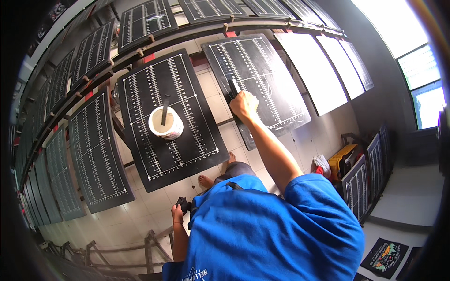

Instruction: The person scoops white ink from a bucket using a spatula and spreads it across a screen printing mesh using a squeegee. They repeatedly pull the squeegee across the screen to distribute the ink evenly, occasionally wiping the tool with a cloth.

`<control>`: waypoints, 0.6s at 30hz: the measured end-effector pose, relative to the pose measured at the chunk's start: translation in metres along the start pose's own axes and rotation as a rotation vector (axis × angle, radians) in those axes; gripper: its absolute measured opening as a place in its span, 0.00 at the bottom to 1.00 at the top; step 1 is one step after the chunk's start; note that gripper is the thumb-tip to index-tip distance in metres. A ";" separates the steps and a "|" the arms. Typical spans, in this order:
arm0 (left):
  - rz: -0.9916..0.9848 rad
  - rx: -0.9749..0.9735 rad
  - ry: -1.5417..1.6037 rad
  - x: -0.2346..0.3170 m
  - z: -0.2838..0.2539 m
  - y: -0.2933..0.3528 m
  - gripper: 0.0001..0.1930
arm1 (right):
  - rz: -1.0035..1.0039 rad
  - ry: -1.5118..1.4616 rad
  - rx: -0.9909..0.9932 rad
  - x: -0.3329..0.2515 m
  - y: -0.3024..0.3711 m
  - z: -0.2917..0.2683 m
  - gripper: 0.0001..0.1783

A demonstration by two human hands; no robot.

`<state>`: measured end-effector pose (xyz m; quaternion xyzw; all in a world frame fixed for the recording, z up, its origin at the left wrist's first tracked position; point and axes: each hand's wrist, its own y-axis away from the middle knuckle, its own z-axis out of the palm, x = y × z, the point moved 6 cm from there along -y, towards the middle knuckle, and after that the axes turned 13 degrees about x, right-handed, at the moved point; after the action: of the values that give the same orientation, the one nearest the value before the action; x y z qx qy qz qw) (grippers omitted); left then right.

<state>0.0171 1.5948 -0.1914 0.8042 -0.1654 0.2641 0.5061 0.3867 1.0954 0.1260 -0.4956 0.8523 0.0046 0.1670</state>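
Note:
My right hand [244,105] is closed around a small dark tool with a pale part [234,86], whose kind I cannot make out. It presses near the left edge of a black board [267,84] printed with white ruler marks, part of which shines with glare. On the neighbouring black board [161,161] to the left stands a white tub [169,133] of pale, milky contents, with a dark flat stick [165,110] leaning in it. Low at my left side, my left hand [177,214] grips a black bunched object [183,203], too small to tell apart.
More ruled boards, such as one at the left [96,154], line the racks. A dark rail [164,43] with wooden pegs runs behind. At right are a bright white board [311,70], a yellow container [342,159] and upright boards [356,187]. Printed dark fabric [385,257] lies lower right.

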 end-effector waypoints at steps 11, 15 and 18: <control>-0.158 0.184 0.117 -0.048 -0.055 0.061 0.13 | 0.840 -1.299 -0.385 0.152 -0.142 0.101 0.10; -0.174 0.189 -0.014 -0.047 -0.037 0.099 0.15 | 0.723 -1.499 -0.481 0.100 -0.178 0.104 0.09; -0.183 0.198 -0.023 -0.053 -0.020 0.109 0.14 | 0.532 -1.486 -0.569 -0.004 -0.194 0.103 0.12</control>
<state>-0.0887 1.5660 -0.1369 0.8649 -0.0700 0.2226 0.4444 0.5818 1.0176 0.0600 -0.1690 0.5752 0.5841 0.5471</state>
